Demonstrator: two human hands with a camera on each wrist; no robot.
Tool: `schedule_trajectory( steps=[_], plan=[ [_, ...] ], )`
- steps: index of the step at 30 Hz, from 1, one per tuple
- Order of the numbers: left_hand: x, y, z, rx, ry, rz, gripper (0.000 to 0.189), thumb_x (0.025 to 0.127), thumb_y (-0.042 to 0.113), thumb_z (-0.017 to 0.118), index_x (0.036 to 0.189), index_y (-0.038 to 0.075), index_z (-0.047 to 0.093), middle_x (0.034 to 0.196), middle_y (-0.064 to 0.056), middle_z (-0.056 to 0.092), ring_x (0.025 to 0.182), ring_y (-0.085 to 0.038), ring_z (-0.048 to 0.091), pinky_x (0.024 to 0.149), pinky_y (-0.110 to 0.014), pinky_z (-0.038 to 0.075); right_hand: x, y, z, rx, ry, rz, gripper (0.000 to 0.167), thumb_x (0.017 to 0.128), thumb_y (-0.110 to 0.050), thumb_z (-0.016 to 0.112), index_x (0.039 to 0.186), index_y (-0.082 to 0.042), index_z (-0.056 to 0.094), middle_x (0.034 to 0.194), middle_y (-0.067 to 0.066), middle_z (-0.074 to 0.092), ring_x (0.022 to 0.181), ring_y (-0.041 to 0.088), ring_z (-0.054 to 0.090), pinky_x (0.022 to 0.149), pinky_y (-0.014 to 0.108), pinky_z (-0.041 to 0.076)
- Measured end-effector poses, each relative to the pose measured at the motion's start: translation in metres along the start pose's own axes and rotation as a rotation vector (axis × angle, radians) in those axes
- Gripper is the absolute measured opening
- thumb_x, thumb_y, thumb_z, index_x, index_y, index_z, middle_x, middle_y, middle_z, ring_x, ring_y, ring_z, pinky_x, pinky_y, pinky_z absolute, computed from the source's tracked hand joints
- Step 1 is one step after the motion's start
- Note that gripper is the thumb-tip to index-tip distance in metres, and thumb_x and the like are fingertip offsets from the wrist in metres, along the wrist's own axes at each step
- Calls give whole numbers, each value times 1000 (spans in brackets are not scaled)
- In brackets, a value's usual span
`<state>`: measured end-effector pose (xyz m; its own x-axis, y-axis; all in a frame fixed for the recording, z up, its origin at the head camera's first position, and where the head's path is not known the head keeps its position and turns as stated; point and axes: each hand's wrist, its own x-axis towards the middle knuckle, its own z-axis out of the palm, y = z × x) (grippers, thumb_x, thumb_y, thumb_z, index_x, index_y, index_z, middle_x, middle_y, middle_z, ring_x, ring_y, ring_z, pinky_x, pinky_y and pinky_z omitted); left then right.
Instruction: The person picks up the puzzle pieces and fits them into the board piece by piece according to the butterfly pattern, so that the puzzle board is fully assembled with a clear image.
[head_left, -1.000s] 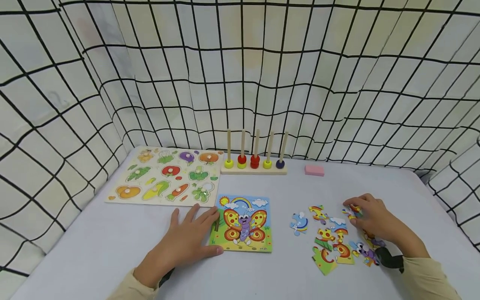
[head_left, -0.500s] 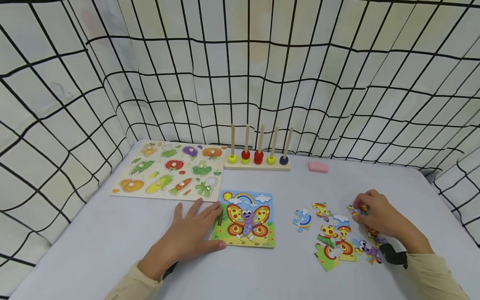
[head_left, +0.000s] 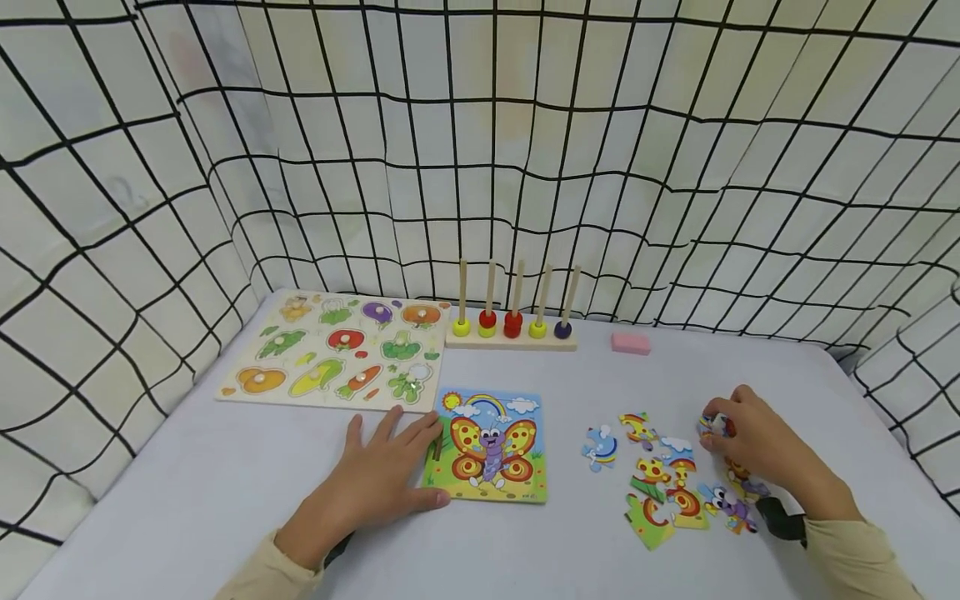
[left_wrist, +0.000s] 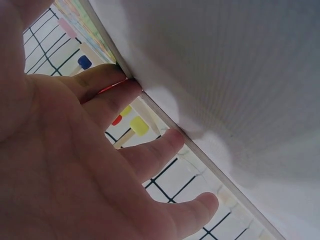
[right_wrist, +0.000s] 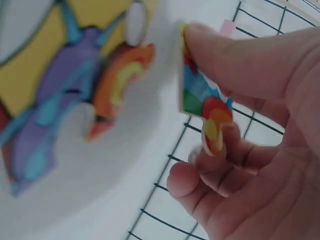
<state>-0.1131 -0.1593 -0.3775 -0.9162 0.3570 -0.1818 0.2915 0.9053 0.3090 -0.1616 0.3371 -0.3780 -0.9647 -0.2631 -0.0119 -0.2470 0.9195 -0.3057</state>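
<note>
With its fingers spread, my left hand (head_left: 367, 487) rests on the table and touches the left edge of a square butterfly picture board (head_left: 491, 450). In the left wrist view the fingertips (left_wrist: 172, 137) lie near a board edge. On the right, my right hand (head_left: 772, 450) pinches a jigsaw piece (right_wrist: 197, 92) with blue, green and orange print between thumb and fingers. Loose jigsaw pieces lie close by, among them a blue rainbow piece (head_left: 601, 448), a green corner piece (head_left: 648, 522) and a purple butterfly-body piece (head_left: 729, 506). Another piece is partly hidden under the right wrist.
A vegetable peg puzzle board (head_left: 333, 350) lies at the back left. Beside it stands a wooden bead stacker (head_left: 512, 342) with upright pegs. A pink block (head_left: 630, 343) sits at the back right. Black netting (head_left: 517, 175) surrounds the white table.
My right hand has drawn its fingers in around the jigsaw piece, which lay flatter under the fingertips before and is now tilted in the grip. The left hand stays at the board.
</note>
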Motion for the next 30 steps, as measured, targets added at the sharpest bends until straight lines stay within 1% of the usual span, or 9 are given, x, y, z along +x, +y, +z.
schedule_trajectory(
  steps=[3,5,8,12,16,18,22,25,30],
  plan=[
    [-2,-1,1,-5,4,-2,94,86,61,84,160,12,52,169,-6,42,157,-49,23,113,-86,4,0,-4,0,-16,11,-45,16,91,-5,83,104,-2,74,92,5,54,77,19,50,62,33,46],
    [-3,-2,3,-7,6,1,94,86,62,83,160,12,52,168,-6,42,157,-49,24,113,-86,4,0,-8,-2,-19,17,-63,11,91,-1,81,100,-4,74,89,1,57,76,18,51,62,32,47],
    [-3,-2,4,-8,14,14,94,87,63,82,160,12,52,168,-6,43,157,-49,24,112,-87,5,1,-13,-5,-2,42,-94,10,92,3,79,97,-5,74,85,-4,62,75,16,52,62,33,49],
    [-2,-3,3,-2,22,24,94,87,64,81,160,12,52,168,-6,43,157,-49,24,112,-87,5,3,-20,-9,35,85,-118,11,94,3,77,103,-2,73,85,-4,68,73,13,55,61,32,51],
    [-1,-2,1,2,23,27,94,88,64,80,160,12,51,168,-6,42,157,-50,24,112,-87,5,7,-28,-9,66,105,-109,22,96,4,74,118,2,71,85,-3,68,70,12,54,58,30,48],
    [-1,-2,1,4,21,26,94,88,64,80,160,12,51,168,-6,42,157,-50,23,112,-87,5,8,-33,-8,77,105,-110,25,96,4,74,121,2,71,85,-3,68,69,12,53,58,29,47],
    [-1,-1,0,12,27,29,93,88,64,80,160,12,52,168,-7,42,157,-50,24,112,-88,5,13,-42,-7,100,109,-128,23,96,0,77,118,-1,72,84,-3,69,69,12,54,58,29,47],
    [-1,-1,0,15,32,27,93,88,64,81,159,11,52,168,-7,43,156,-50,24,112,-88,6,17,-50,-5,142,90,-128,21,97,-3,78,116,-2,72,85,-3,71,69,12,57,60,29,50],
    [-2,-2,1,5,32,28,93,88,63,81,159,11,52,168,-7,43,156,-50,25,112,-88,6,23,-63,2,212,62,-120,16,98,-5,77,113,-4,72,84,-5,71,71,12,61,63,28,54]
  ],
)
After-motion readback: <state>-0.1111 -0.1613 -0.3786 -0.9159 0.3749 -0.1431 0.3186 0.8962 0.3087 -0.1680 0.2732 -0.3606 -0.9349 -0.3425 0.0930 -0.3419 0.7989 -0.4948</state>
